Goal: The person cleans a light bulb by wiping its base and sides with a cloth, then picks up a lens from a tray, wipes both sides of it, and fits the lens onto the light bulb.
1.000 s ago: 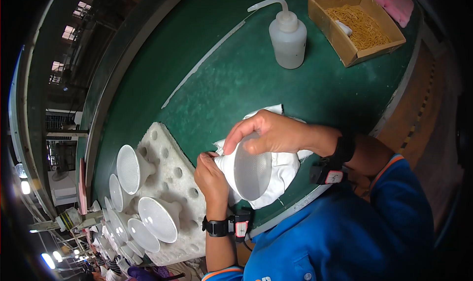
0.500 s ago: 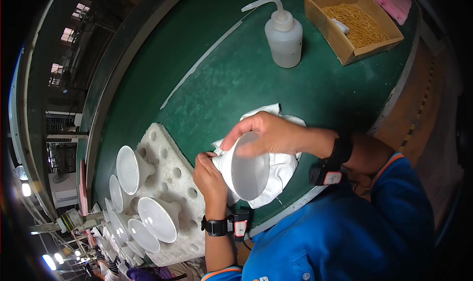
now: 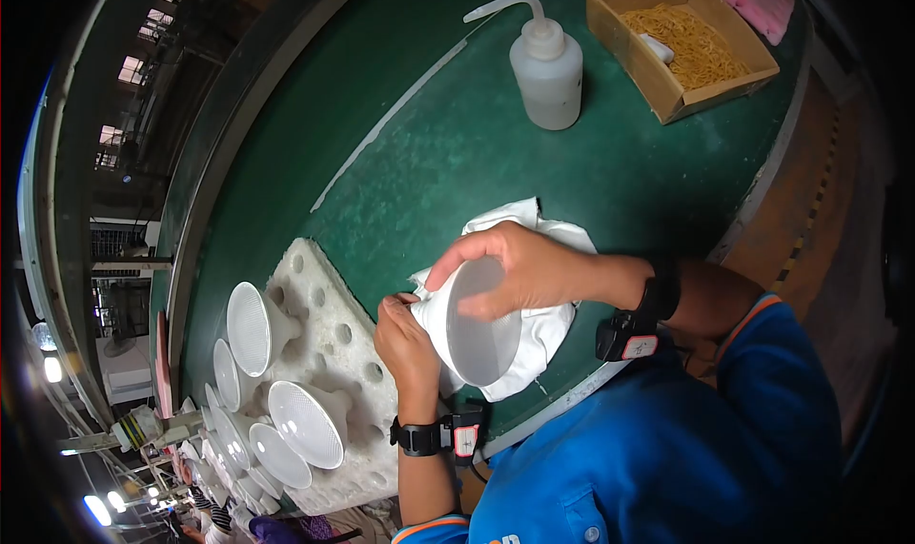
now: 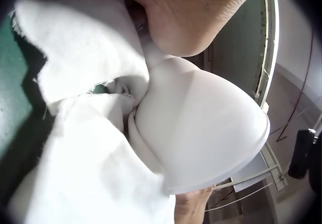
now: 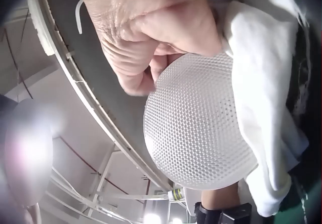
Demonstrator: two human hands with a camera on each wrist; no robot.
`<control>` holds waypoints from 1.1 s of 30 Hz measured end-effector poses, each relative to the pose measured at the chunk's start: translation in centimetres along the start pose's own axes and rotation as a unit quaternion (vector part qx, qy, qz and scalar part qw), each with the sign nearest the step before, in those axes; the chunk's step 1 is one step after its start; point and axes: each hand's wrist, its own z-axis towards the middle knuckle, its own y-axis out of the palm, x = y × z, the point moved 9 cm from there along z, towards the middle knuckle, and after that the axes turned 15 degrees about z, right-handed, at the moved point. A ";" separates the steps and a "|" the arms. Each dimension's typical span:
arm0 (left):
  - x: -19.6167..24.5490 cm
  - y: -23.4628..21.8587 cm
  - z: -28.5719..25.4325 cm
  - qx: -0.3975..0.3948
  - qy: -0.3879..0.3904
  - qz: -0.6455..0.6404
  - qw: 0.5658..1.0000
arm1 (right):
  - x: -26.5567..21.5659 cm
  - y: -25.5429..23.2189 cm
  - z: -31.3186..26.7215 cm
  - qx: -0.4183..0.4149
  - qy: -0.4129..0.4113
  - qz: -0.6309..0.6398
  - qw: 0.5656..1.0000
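Observation:
A white reflector bulb (image 3: 441, 323) with a dimpled round lens (image 5: 196, 118) is held between both hands, tilted so that its lens faces the person. My left hand (image 3: 408, 342) grips its narrow neck. At the upper rim my right hand (image 3: 529, 269) holds the bulb, thumb across the lens and fingers on the white outer side. A crumpled white cloth (image 3: 541, 339) lies beneath and behind the bulb. Folds of this cloth (image 4: 95, 143) rest along the bulb's side in the left wrist view, and they overlap the lens edge in the right wrist view.
A white foam tray (image 3: 357, 430) with round holes stands at left, bearing several similar bulbs (image 3: 307, 425). Farther back on the green table (image 3: 419, 182) are a squeeze bottle (image 3: 548, 82) with a bent spout and a cardboard box (image 3: 667, 91) of yellowish rubber bands (image 3: 696, 53).
My right thumb has shifted over the lens, blurred half a second ago and lower on it now. The left hand keeps its grip on the neck. Bottle and box appear slightly farther left and up.

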 end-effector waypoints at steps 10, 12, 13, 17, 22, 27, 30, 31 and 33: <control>0.6 -0.4 0.0 0.007 0.001 0.012 1.000 | -0.5 0.2 0.1 -0.028 0.007 -0.041 0.999; 0.8 -0.4 0.0 0.003 -0.003 0.012 1.000 | -2.4 1.5 -0.2 -0.032 -0.107 -0.203 0.973; 0.8 -0.4 0.0 0.001 -0.005 0.012 1.000 | -2.4 1.5 -0.1 -0.028 -0.108 -0.216 0.970; 0.6 -0.2 0.0 0.005 0.002 0.015 1.000 | -1.1 -0.2 0.7 -0.036 -0.024 -0.071 0.997; 0.8 -0.2 0.0 0.013 0.024 0.015 1.000 | -4.0 4.0 -1.4 -0.036 -0.173 -0.340 0.923; 0.7 -0.3 0.1 0.010 0.006 0.029 1.000 | -3.9 2.4 0.2 -0.060 -0.109 -0.208 0.970; 0.6 -0.3 0.0 0.018 0.010 0.024 0.999 | -2.2 1.1 1.2 -0.056 -0.011 -0.086 0.995; 0.5 -0.1 0.1 0.020 0.017 0.021 0.999 | -2.0 1.1 1.1 -0.059 -0.022 -0.095 0.993; 0.5 -0.1 0.1 0.014 0.016 0.023 1.000 | -3.4 3.3 -0.5 -0.064 -0.125 -0.259 0.955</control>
